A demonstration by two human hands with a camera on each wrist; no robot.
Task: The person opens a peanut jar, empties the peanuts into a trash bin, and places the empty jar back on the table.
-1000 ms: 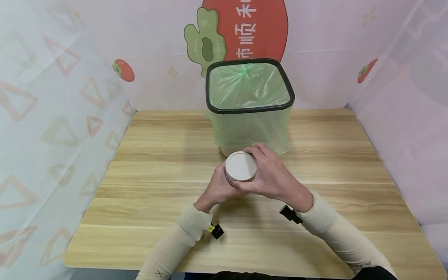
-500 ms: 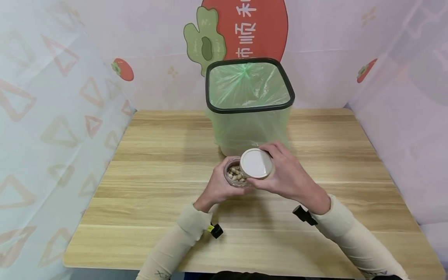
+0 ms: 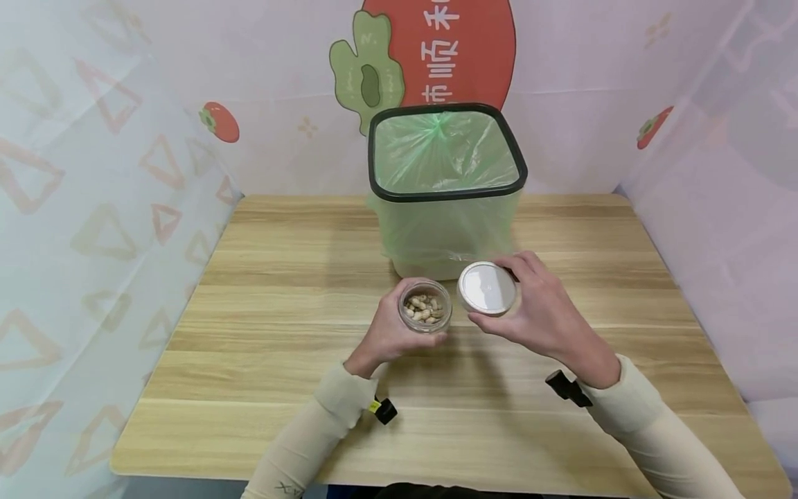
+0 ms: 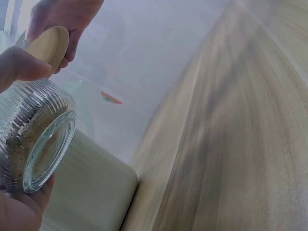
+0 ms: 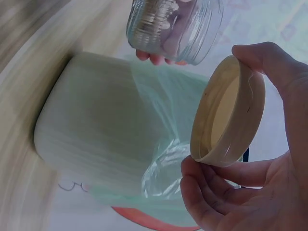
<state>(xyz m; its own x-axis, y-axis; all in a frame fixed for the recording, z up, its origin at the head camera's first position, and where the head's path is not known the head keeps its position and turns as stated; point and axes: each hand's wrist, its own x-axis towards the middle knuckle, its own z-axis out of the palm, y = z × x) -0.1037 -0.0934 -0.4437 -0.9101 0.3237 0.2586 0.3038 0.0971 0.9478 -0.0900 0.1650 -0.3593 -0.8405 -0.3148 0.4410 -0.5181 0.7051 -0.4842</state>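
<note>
My left hand (image 3: 394, 326) grips a clear ribbed glass jar (image 4: 36, 125) around its side. The jar's mouth is uncovered, and peanuts in their shells (image 3: 422, 308) lie inside it. In the left wrist view the jar's round base is held up off the table. To the right of the jar, my right hand (image 3: 545, 308) pinches a round, pale screw lid (image 3: 488, 288) by its rim, thumb on one side and fingers on the other. The lid's hollow underside shows in the right wrist view, and a gap separates it from the jar.
A bin (image 3: 449, 267) with a black rim (image 3: 449, 197) and a green plastic liner (image 3: 445, 232) stands just beyond both hands on the wood-grain table (image 3: 280, 312). Printed cloth walls (image 3: 280, 62) close off the back and both sides.
The lid has come off the jar and moved right with my right hand, uncovering the peanuts. My left hand stays nearly in place with the jar.
</note>
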